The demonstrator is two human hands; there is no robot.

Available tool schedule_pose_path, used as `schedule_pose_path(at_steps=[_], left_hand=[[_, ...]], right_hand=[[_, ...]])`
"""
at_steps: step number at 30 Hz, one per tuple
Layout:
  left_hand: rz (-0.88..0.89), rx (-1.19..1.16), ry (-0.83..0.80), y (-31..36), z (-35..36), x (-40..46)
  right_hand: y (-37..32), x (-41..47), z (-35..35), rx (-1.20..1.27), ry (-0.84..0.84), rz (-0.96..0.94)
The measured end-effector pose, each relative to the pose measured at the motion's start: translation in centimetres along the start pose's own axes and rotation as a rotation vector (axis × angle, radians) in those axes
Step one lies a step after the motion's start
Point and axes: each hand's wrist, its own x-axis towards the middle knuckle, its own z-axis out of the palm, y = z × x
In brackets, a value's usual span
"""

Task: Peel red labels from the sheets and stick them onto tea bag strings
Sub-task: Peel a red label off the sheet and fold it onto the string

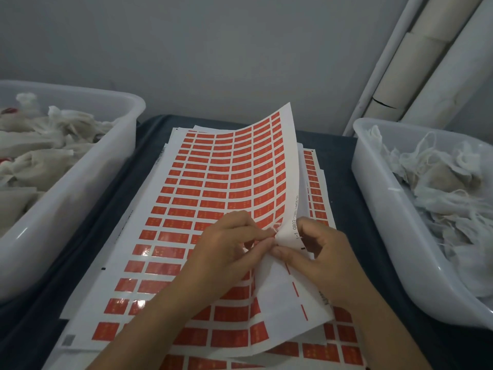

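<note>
Top sheet of red labels lifted along its right edge

A white backing sheet printed with rows of small red rectangular labels [213, 182] lay on a stack of similar sheets [317, 182], its right side curled upward. White gauze tea bags with strings filled a translucent plastic tub on the left [40, 145] and another on the right [442, 188].

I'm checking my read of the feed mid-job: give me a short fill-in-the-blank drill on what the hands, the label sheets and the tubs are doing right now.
1. The top white sheet of red rectangular labels is lifted along its ____ edge.
2. Both the left hand and the right hand pinch at that sheet's ____ edge.
3. The translucent plastic tub on the right holds white gauze ____.
4. The stack of sheets lies on a dark ____ between the two tubs.

Missing words: right; right; tea bags; cloth
</note>
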Motion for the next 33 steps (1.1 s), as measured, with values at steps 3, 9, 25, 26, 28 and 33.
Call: schedule_pose_path(at_steps=[3,9,25,26,28,33], left_hand=[[-0.139,-0.006,0.133,0.0,0.4,0.2],[-0.299,-0.069,0.374,-0.4,0.3,0.1],[0.154,0.171,0.162,0.5,1.0,-1.1],[0.149,0.157,0.147,0.6,1.0,-1.2],[0.139,0.132,0.130,0.6,0.9,-1.3],[0.167,0.185,0.071,0.6,1.0,-1.4]], right_hand=[[-0.3,0.0,-0.3,0.069,-0.028,0.072],[-0.5,0.3,-1.6,0.317,0.002,0.336],[-0.9,0.0,-0.5,0.497,-0.083,0.467],[-0.8,0.0,-0.6,0.540,0.006,0.432],[-0.6,0.0,-0.8,0.532,0.231,0.318],[-1.3,0.0,-0.2,0.271,0.129,-0.038]])
